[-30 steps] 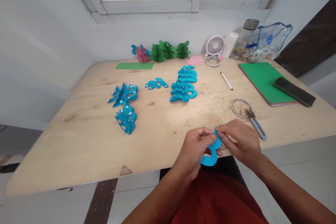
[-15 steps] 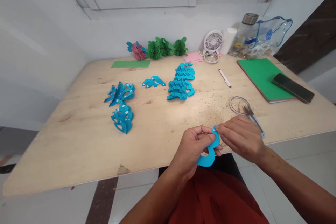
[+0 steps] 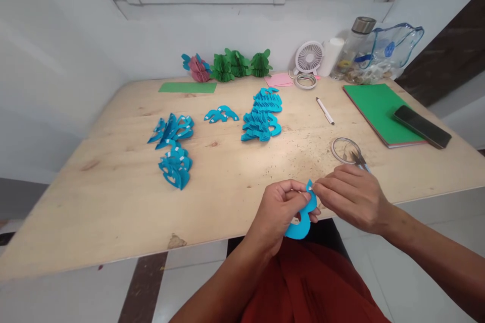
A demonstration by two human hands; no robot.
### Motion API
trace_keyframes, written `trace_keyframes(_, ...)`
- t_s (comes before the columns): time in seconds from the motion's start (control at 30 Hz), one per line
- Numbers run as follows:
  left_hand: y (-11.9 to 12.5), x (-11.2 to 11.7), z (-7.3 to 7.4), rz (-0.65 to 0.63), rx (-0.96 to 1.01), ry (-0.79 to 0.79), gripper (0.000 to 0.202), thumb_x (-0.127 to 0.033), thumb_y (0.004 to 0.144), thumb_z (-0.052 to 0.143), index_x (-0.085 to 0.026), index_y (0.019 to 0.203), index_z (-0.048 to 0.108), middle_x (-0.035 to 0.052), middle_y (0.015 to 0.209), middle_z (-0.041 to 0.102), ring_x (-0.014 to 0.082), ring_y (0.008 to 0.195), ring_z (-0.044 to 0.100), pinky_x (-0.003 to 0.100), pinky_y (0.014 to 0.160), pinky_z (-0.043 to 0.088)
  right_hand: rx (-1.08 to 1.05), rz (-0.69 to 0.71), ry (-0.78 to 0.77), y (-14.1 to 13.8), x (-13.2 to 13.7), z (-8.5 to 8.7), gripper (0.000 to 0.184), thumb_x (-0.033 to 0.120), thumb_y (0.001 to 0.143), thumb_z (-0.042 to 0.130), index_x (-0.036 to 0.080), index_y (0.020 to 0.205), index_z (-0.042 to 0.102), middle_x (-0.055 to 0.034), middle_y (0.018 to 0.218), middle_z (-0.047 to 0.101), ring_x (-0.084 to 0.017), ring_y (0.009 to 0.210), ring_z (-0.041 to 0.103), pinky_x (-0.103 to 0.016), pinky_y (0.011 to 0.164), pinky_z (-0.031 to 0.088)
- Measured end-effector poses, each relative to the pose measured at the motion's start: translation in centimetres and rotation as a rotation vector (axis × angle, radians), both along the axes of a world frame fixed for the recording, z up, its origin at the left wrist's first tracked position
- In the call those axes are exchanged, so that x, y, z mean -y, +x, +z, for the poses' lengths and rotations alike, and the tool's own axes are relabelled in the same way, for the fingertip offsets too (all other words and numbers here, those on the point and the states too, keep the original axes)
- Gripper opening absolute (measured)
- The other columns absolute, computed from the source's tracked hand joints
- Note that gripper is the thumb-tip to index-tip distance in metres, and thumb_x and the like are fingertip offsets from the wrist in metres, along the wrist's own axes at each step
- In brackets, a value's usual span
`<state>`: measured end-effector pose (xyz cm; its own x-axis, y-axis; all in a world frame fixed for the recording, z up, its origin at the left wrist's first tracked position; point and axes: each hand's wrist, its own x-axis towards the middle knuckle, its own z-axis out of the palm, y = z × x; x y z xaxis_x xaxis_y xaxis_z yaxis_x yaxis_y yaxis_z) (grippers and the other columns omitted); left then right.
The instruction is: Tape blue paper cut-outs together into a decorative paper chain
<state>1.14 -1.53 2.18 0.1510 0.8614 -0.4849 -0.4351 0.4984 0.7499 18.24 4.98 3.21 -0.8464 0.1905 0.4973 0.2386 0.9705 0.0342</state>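
Note:
My left hand (image 3: 282, 212) grips a blue paper cutout (image 3: 299, 227) with a wavy outline, thumb on top, over the table's front edge. A small white tape square (image 3: 309, 187) shows near the cutout's upper tip. My right hand (image 3: 352, 199) is closed in a pinch right beside that white square; what its fingertips hold is hidden. Scissors (image 3: 361, 160) lie just beyond my right hand, which partly covers them, against a tape roll (image 3: 333, 154). Stacked blue cutouts (image 3: 261, 126) sit farther up the table.
At left lie blue cutouts with white tape squares (image 3: 176, 166); another taped cutout (image 3: 222, 115) lies mid-table. A pen (image 3: 325, 111), green paper stack (image 3: 375, 116) and phone (image 3: 422, 126) are at right. Green paper honeycomb shapes (image 3: 237, 63), a fan (image 3: 308, 57) and a bottle (image 3: 352, 50) line the wall.
The camera view has shifted slightly. My right hand now covers more of the scissors, including their handle. Both hands stay at the blue cutout in nearly the same pose.

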Motion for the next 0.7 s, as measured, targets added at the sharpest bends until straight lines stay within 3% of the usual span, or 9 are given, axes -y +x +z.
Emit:
trace_keyframes(0.23,0.0,0.1,-0.4,0.022,-0.006,0.031,0.020,-0.032,0.069,0.070,-0.015,0.071,0.060,0.0052,0.061,0.069,0.0173,0.053,0.065,0.026,0.052,0.043,0.013,-0.028,0.018,-0.4,0.1,0.0,0.012,0.013,0.089,0.051,0.019,0.095,0.061,-0.0030,0.072,0.070,-0.016,0.062,0.060,-0.034,0.060,0.043)
trace_keyframes(0.4,-0.1,0.2,-0.8,0.012,0.003,0.067,0.016,-0.029,0.070,0.070,-0.015,0.072,0.062,0.0051,0.064,0.070,0.0157,0.055,0.064,0.026,0.056,0.046,0.045,0.025,0.040,-0.5,0.0,0.5,0.013,0.010,0.088,0.052,0.016,0.095,0.061,-0.0045,0.072,0.070,-0.017,0.064,0.062,-0.034,0.060,0.044)
trace_keyframes(0.7,-0.3,0.2,-0.2,0.019,0.059,0.052,0.026,-0.037,0.062,0.078,-0.015,0.068,0.065,0.0046,0.061,0.068,0.0149,0.055,0.062,0.029,0.061,0.050,0.097,0.082,0.034,-0.3,-0.5,1.3,0.020,0.012,0.092,0.046,0.021,0.098,0.063,-0.0025,0.075,0.070,-0.016,0.068,0.063,-0.034,0.062,0.046)
